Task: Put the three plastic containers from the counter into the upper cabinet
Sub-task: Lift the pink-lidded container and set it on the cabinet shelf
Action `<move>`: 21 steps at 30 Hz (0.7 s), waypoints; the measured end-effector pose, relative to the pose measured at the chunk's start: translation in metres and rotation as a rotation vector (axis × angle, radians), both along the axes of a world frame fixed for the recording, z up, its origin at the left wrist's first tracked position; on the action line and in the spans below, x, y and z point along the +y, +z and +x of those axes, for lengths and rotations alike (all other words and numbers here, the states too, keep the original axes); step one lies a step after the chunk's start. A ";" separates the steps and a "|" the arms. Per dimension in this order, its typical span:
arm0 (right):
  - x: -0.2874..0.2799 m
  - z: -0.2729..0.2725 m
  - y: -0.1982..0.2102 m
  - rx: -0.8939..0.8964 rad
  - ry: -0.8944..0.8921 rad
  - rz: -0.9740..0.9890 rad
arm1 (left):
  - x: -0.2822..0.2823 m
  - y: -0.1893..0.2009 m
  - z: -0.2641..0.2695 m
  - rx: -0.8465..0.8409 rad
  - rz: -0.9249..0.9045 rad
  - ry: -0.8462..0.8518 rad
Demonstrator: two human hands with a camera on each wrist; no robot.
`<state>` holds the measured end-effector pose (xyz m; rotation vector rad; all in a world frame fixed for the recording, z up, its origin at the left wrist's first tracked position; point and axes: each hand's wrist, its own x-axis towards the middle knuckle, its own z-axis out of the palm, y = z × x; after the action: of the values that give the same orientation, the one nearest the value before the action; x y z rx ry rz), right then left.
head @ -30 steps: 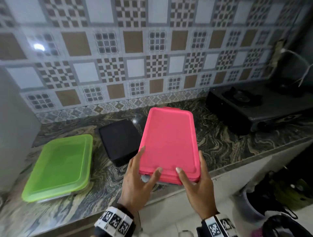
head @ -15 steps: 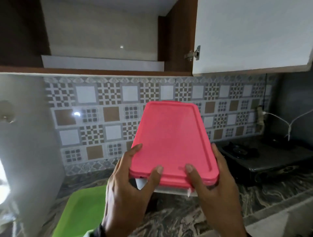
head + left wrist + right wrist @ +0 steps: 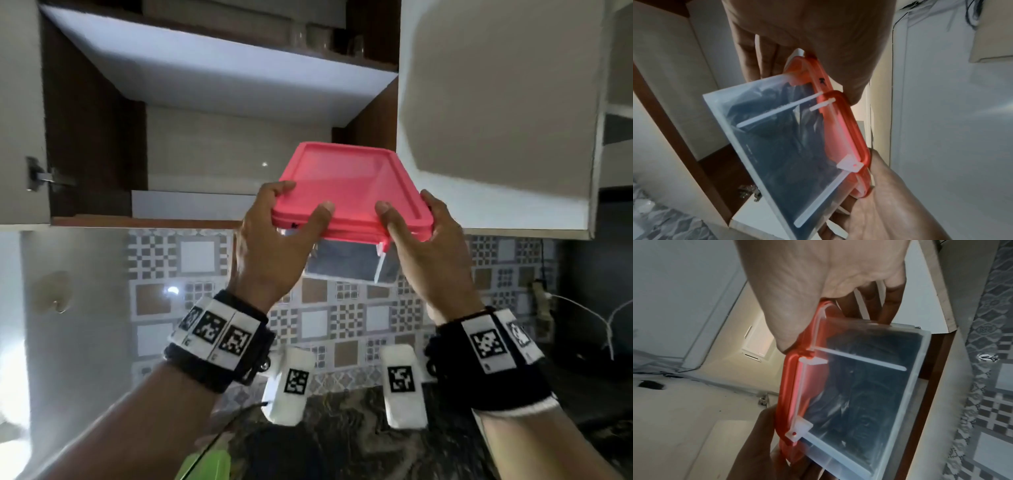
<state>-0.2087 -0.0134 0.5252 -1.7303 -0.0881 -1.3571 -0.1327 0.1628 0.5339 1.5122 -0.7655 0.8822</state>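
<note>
Between the two hands, raised in front of the open upper cabinet [image 3: 219,144], sits the pink-lidded container [image 3: 349,185]. The left hand [image 3: 270,246] grips its near left corner, thumb curled over the lid and fingers wrapped underneath against the clear tub. The right hand [image 3: 424,250] grips the near right corner the same way, thumb on the lid rim, fingers below. Both wrist views show the tub's clear wall just beyond the fingers, with the lid edge pressed under each thumb.

Ahead of the fingertips, the container's far end points into the cabinet opening, but the tub does not yet rest on the lower shelf [image 3: 185,205]. It is tilted, far edge higher than the near one.

Several things could go wrong from here, as I judge it. The open cabinet door [image 3: 496,102] hangs close beside the right-hand fingers, so a drift that way could knock the lid corner or the knuckles against it. Both grips are at the near end only, so the far end is unsupported; if the tub's bottom catches the shelf's front lip, it could pivot out of the fingers. The thumbs press only on the lid, which could pop loose if squeezed unevenly. A green lid [image 3: 209,462] shows below the wrists, so at least one container still waits on the counter [image 3: 342,428].
</note>
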 end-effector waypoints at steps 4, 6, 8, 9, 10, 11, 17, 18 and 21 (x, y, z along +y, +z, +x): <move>-0.021 0.048 0.040 0.074 -0.071 -0.019 | -0.016 0.042 0.037 0.070 0.069 0.083; -0.028 0.067 0.056 0.129 -0.087 -0.020 | -0.025 0.055 0.060 0.101 0.093 0.097; -0.041 0.089 0.067 0.176 -0.095 -0.044 | -0.035 0.066 0.084 0.124 0.118 0.118; -0.048 0.100 0.071 0.200 -0.095 -0.051 | -0.039 0.070 0.094 0.138 0.122 0.131; -0.055 0.113 0.076 0.219 -0.098 -0.056 | -0.045 0.074 0.104 0.151 0.122 0.146; -0.061 0.124 0.080 0.240 -0.109 -0.065 | -0.050 0.077 0.113 0.166 0.122 0.160; -0.091 0.177 0.100 0.352 -0.165 -0.119 | -0.084 0.095 0.163 0.252 0.150 0.235; -0.094 0.180 0.103 0.350 -0.157 -0.125 | -0.089 0.098 0.170 0.269 0.163 0.240; -0.112 0.199 0.113 0.378 -0.149 -0.102 | -0.103 0.107 0.191 0.310 0.192 0.241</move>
<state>-0.0094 -0.1259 0.6387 -2.0854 0.1897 -1.1208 0.0588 0.0602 0.6411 1.8868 -0.4564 0.7393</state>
